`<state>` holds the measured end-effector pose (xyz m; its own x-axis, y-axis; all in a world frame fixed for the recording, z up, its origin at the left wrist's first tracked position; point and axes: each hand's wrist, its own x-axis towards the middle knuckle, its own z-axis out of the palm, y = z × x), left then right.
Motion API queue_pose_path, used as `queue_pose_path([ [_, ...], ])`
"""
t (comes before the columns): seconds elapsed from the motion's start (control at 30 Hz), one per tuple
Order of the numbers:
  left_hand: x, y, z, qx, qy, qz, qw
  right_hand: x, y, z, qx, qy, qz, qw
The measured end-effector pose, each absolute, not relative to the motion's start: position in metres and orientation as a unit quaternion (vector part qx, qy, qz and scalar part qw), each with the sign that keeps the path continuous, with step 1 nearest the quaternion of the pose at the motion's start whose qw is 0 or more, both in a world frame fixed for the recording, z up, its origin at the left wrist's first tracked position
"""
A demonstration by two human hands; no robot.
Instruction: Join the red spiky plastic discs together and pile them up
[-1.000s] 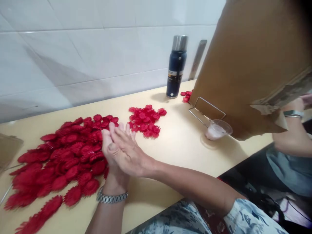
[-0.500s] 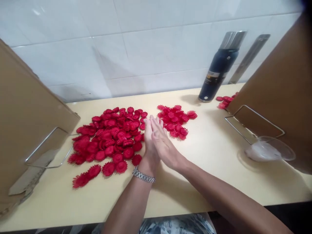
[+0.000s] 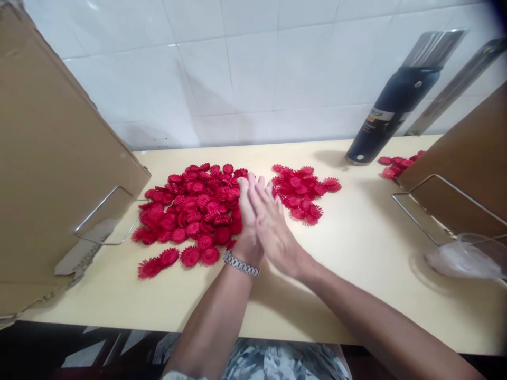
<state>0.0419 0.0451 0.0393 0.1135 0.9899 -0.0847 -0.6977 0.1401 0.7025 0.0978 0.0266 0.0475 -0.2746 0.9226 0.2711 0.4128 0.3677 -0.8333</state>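
Note:
My left hand (image 3: 247, 221) and my right hand (image 3: 274, 227) are pressed palm to palm above the table, fingers stretched out and pointing away from me. Whether anything lies between the palms is hidden. Close by on the left spreads a large pile of red flower-shaped pieces with fringed edges (image 3: 198, 203). Beyond my right hand lies a smaller heap of the same red pieces (image 3: 299, 192). A metal-band watch (image 3: 241, 264) circles my left wrist.
Cardboard panels stand at left (image 3: 59, 158) and right (image 3: 463, 163), with wire bookends (image 3: 105, 243) at their feet. A dark blue flask (image 3: 386, 116) stands near the tiled wall. At right, a clear plastic cup (image 3: 463, 258) lies on the pale table (image 3: 368, 253).
The view has swung left, so things sit further right in the picture. My hands stay pressed together, and the right one appears to have shifted slightly against the left.

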Motion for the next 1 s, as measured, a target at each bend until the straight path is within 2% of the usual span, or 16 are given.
queue_pose_path([
  [0.13,0.056,0.044,0.044,0.288,0.225,0.605,0.708,0.107,0.060,0.054,-0.538,-0.651,0.339,0.415],
  [0.33,0.044,0.048,0.040,0.261,0.268,0.605,0.703,0.097,0.037,0.040,-0.467,-0.694,0.353,0.419],
  [0.5,0.055,0.039,0.040,0.292,0.235,0.617,0.691,0.102,0.055,0.053,-0.520,-0.631,0.366,0.444],
  [0.6,0.058,0.032,0.042,0.292,0.231,0.614,0.696,0.106,0.057,0.059,-0.528,-0.631,0.369,0.432],
  [0.8,0.041,0.037,0.036,0.269,0.236,0.612,0.705,0.093,0.019,0.049,-0.484,-0.698,0.338,0.406],
  [1.0,0.057,0.031,0.035,0.222,0.207,0.601,0.739,0.107,0.061,0.044,-0.547,-0.665,0.289,0.418],
])
